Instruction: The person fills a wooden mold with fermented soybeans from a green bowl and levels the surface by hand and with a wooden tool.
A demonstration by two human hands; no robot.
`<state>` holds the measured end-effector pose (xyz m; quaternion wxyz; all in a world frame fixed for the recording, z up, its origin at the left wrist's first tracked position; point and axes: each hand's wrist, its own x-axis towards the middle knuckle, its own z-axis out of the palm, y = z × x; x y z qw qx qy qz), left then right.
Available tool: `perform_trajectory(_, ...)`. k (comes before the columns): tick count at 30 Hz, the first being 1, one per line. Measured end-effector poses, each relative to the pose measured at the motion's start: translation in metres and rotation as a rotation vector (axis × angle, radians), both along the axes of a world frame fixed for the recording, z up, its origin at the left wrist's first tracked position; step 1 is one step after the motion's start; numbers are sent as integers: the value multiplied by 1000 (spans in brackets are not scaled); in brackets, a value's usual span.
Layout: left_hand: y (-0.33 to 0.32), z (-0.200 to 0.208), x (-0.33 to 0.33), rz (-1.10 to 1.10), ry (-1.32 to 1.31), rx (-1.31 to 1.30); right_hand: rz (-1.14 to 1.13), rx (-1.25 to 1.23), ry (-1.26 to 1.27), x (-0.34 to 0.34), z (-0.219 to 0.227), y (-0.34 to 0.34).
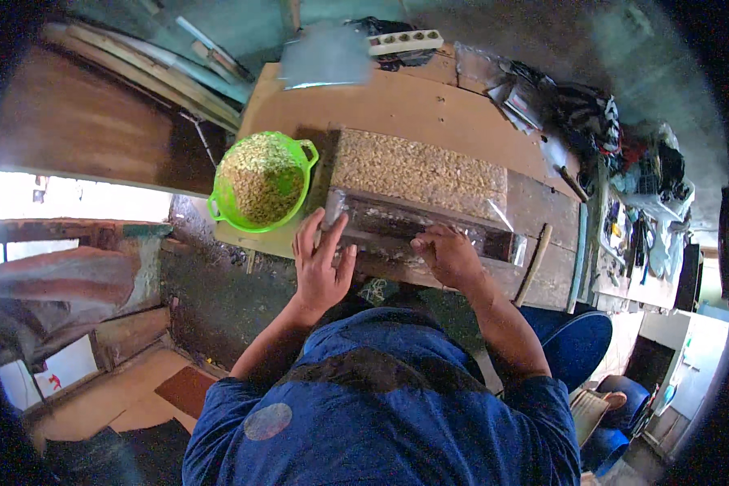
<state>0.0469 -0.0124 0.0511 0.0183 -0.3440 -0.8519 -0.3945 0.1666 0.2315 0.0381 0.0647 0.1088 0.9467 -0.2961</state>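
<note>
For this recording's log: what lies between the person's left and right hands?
In the head view, a stretch of the long, dark trough lies between the left hand and the right hand.

This looks like a rough workshop: a wooden worktable reaches beyond the left hand and right hand, a power strip at its far edge. Planks lie past the left hand; blue containers stand to the right hand's right.

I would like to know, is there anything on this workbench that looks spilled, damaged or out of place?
Nothing looks clearly spilled or damaged. Only the far right side of the workbench looks untidy: pale sheets lie jumbled beside crumpled dark material.
</note>
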Motion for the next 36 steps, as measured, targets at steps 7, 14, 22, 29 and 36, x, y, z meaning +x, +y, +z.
perform_trajectory(7,55,27,15,-476,54,10,-187,135,-119,31,4,13)
perform_trajectory(14,119,4,16,-698,-141,-264,-206,163,-20,66,6,28)
perform_trajectory(22,174,-25,32,-948,-136,-377,-263,291,142,110,21,17)
perform_trajectory(29,196,-46,40,-1034,-61,-535,-373,281,249,147,24,20)
perform_trajectory(36,214,-42,45,-1080,-35,-551,-540,211,327,174,18,34)
